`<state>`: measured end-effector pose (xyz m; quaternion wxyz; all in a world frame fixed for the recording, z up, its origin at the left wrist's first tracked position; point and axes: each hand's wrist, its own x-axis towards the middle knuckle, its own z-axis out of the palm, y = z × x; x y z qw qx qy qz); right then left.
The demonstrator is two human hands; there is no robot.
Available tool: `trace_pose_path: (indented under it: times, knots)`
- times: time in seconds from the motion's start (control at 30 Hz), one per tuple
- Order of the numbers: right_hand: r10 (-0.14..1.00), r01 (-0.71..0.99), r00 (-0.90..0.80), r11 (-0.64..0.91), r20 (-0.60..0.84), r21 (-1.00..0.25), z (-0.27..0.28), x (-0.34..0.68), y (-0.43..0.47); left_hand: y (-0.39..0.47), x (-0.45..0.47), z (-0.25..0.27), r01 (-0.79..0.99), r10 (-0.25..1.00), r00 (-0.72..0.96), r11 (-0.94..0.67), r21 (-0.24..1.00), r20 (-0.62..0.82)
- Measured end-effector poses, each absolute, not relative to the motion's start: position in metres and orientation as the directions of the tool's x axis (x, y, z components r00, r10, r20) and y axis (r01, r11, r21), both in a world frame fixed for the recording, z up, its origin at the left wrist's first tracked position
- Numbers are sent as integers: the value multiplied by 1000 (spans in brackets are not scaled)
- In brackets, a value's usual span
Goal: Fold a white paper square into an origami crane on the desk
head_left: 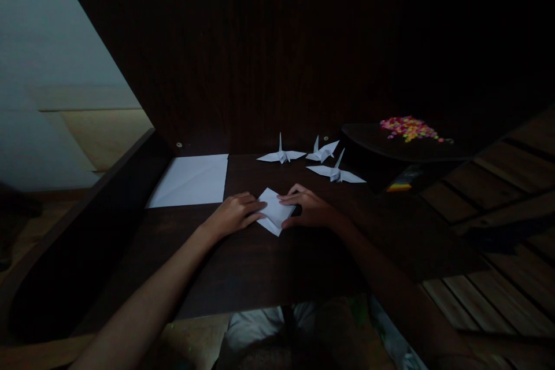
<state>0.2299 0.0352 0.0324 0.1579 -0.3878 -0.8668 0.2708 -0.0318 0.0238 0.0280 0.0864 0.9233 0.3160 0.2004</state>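
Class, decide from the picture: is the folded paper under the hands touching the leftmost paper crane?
Apart. The head view shows a strip of dark tabletop between the folded paper and the leftmost paper crane.

My left hand (237,212) and right hand (310,209) are bare, and so are both slender forearms (160,288). At six o'clock my legwear (255,324) shows pale and greyish, loosely creased, its lower part lost in shadow.

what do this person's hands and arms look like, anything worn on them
The left hand and right hand are ungloved, with no ring or watch discernible. The left forearm shows no sleeve; the right forearm's lower end is too dark to tell.
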Motion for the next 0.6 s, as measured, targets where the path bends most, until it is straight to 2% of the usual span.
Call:
trace_pose_path:
  times: [0.3, 0.5, 0.6]
  knots:
    - [816, 680, -577, 508, 42, -529, 34, 230, 31, 23, -30, 28, 521, 606, 720, -794, 313, 339]
    - [819, 684, -560, 541, 124, -489, 28, 227, 32, 22, -30, 29, 567, 599, 724, -799, 199, 341]
    - [829, 690, -536, 537, 156, -485, 23, 224, 33, 20, -29, 29, 605, 633, 694, -771, 199, 343]
